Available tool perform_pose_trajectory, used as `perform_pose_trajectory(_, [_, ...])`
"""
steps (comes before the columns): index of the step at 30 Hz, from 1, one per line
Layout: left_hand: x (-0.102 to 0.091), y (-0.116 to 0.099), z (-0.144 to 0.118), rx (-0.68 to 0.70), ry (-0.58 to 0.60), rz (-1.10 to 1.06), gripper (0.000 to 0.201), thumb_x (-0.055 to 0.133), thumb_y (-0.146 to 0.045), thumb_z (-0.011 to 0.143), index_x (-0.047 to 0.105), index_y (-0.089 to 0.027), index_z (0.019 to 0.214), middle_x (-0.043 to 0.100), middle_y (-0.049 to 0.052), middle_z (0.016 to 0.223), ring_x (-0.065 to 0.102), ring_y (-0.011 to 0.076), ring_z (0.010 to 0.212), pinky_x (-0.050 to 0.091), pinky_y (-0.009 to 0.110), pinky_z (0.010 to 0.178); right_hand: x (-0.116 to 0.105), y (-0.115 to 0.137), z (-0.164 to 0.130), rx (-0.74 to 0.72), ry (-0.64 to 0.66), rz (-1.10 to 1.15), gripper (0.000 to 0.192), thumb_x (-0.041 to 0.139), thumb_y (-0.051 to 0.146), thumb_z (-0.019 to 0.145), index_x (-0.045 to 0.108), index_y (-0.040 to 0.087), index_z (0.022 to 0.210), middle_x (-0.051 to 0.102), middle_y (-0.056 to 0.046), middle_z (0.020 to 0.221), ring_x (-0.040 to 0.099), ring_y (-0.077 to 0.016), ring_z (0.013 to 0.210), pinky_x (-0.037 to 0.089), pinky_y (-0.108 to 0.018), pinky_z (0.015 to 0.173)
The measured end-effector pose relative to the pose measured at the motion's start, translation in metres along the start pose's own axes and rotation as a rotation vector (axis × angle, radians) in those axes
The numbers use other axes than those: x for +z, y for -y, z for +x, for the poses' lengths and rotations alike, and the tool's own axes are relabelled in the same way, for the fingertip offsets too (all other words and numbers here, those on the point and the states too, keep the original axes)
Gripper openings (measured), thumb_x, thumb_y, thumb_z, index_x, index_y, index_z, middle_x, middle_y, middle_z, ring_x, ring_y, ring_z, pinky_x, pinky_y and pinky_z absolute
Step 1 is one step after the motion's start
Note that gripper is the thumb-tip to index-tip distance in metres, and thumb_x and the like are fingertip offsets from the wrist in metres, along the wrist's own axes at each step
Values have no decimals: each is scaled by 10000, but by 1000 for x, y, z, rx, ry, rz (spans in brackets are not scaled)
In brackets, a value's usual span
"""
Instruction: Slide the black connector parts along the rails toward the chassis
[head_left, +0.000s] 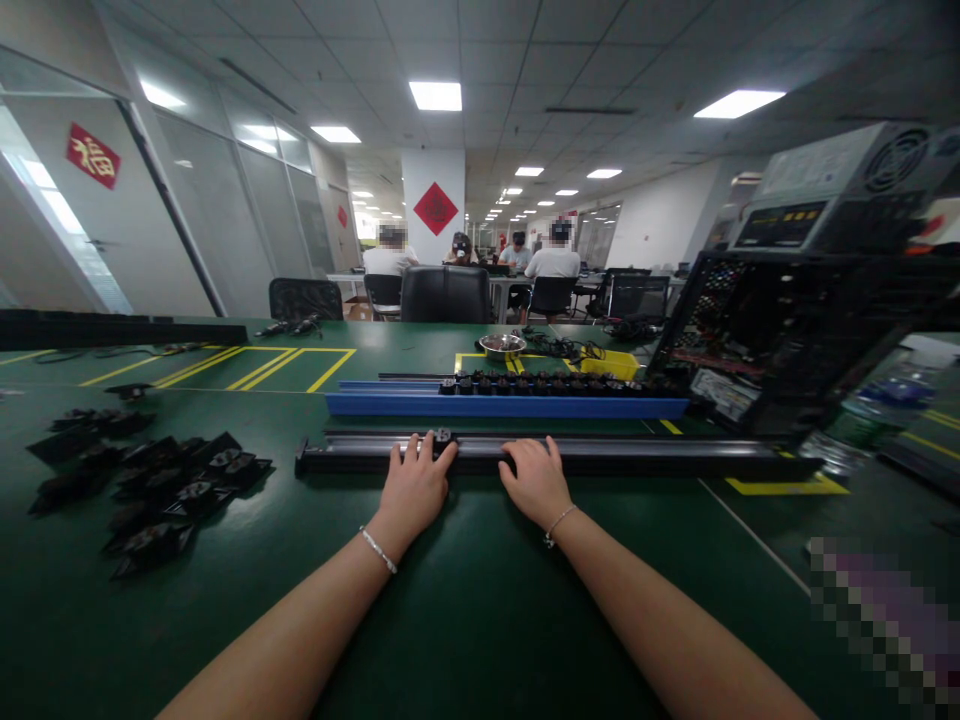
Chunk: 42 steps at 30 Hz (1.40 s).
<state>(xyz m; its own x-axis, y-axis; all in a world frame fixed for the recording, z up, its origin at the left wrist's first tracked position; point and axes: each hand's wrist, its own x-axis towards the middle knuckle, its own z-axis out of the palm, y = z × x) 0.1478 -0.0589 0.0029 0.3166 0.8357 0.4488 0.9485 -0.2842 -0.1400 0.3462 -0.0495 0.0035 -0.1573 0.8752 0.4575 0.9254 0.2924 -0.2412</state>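
A long black rail (pixel 637 457) lies across the green table (pixel 465 620) in front of me. My left hand (pixel 414 485) rests on the rail, its fingertips around a small black part (pixel 442 437) seated on the rail. My right hand (pixel 534 478) lies a little to the right, fingers curled over the rail's near edge. Behind it lies a blue rail (pixel 502 405) carrying a row of several small black parts (pixel 547 383).
A pile of loose black parts (pixel 161 485) lies at the left. An open computer case (pixel 795 330) stands at the right beside a plastic bottle (pixel 870 415). A metal bowl (pixel 502 345), cables and a yellow tray (pixel 611 365) sit behind. Several people sit at far desks.
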Motion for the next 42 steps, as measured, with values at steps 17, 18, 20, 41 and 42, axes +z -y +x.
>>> perform_pose_trajectory(17, [-1,6,0,-134,50,54,513,482,-335,818,414,-305,1326,426,178,1372,365,428,1240,256,658,924,-1,0,-1,-4,9,15,212,451,284,827,610,212,946,655,-52,995,527,-195,1032,129,-461,1069])
perform_pose_trajectory(18, [-2,7,0,-138,58,54,515,483,-358,820,415,-298,1327,429,181,1370,366,427,1240,254,658,927,-1,0,-1,-6,8,14,211,451,284,828,611,213,946,655,-53,997,528,-195,1031,130,-461,1069])
perform_pose_trajectory(20, [-3,8,0,-150,69,55,514,471,-404,828,418,-288,1326,434,184,1365,367,429,1238,245,659,930,0,-1,-1,-12,3,13,209,452,285,830,611,212,943,656,-53,998,530,-195,1029,133,-461,1069])
perform_pose_trajectory(41, [-30,21,5,-368,303,114,619,276,-600,845,370,-283,1368,428,202,1362,365,473,1214,263,666,894,5,-13,-1,-16,-105,-47,174,532,356,781,596,206,839,658,-50,892,548,-214,922,236,-430,1007])
perform_pose_trajectory(42, [-31,22,5,-376,308,114,617,274,-600,846,371,-287,1368,430,203,1361,366,475,1214,265,666,893,4,-14,-1,-17,-102,-58,183,536,365,779,599,204,839,657,-51,886,546,-214,915,254,-419,991])
